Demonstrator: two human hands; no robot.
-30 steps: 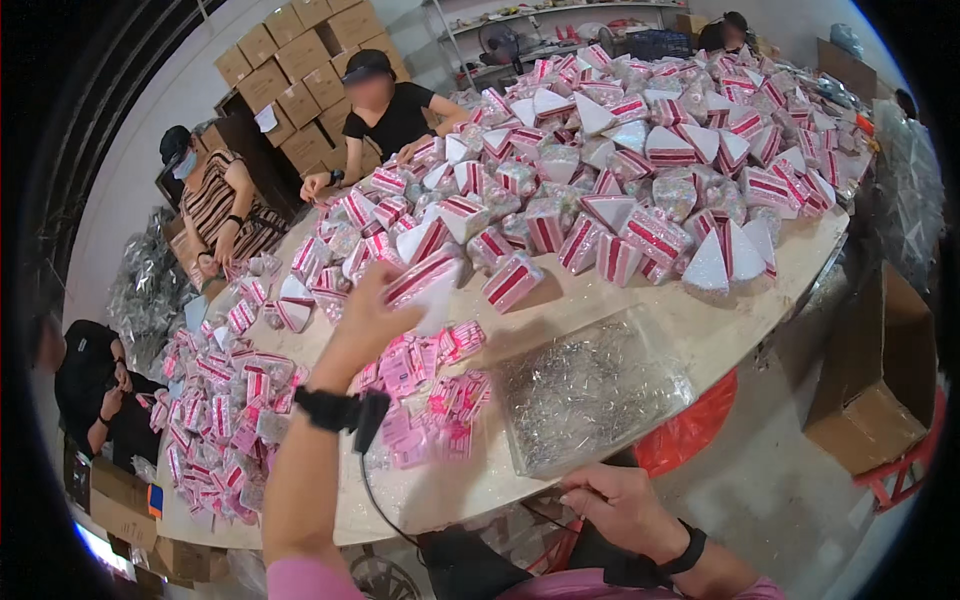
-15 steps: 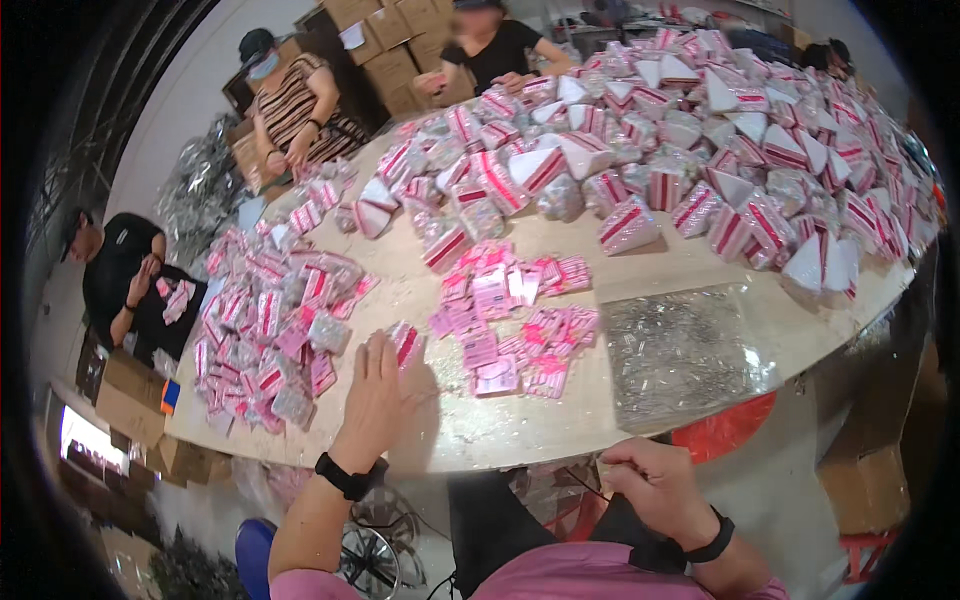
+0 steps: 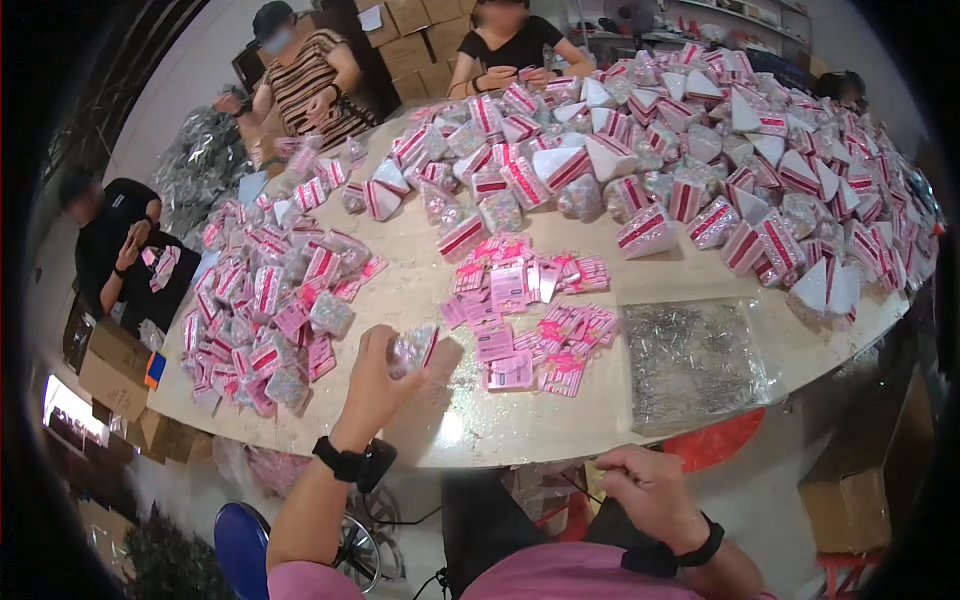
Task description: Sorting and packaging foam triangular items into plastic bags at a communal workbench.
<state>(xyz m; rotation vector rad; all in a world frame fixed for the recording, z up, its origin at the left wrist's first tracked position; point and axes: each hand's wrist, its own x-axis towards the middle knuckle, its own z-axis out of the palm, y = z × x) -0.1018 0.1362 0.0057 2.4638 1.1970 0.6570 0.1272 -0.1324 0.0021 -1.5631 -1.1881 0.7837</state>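
Compared with half a second ago, see the broad pale wooden table (image 3: pixel 400 250) laid out much alike; notice the person in the striped top (image 3: pixel 315 80), upper left, now with one forearm lifted outward. Find the small pink-striped wedge in glittery clear wrap (image 3: pixel 412 352), left of centre, now turned to show a sparkling side, grasped between thumb and fingers of the left hand (image 3: pixel 375 395). See the right hand (image 3: pixel 650 490), lower right of centre, still loosely curled; cannot tell whether around anything.

Around: see the great heap of pink-and-white wedges (image 3: pixel 650 140) across the upper right, the pile of wrapped pink packets (image 3: pixel 265 310) at left, the flat clear square box of silvery slivers (image 3: pixel 758 350) at right, and, between box and left hand, the scattered pink printed cards (image 3: pixel 510 290).

Cannot make out the wedge's underside, hidden by the palm, or whether touching the table. See the person in black (image 3: pixel 510 50) cut off at the top edge.
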